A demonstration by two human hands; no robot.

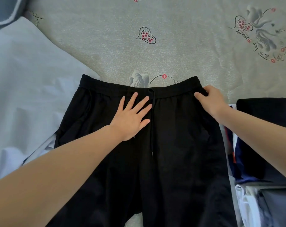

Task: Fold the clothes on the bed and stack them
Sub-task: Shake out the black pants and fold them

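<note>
Black drawstring trousers (175, 154) lie flat on the bed, waistband away from me and legs running off the bottom of the view. My left hand (132, 115) presses flat on the fabric just below the waistband, fingers spread, left of the drawstring (151, 122). At the waistband's right end, my right hand (212, 100) grips the corner with its fingertips curled over the edge.
A pale blue-white garment (27, 89) lies crumpled to the left, partly under the trousers. Folded dark clothes (266, 128) sit stacked at the right, with white and navy pieces below them. The grey floral bedsheet (155, 51) stretches beyond the waistband.
</note>
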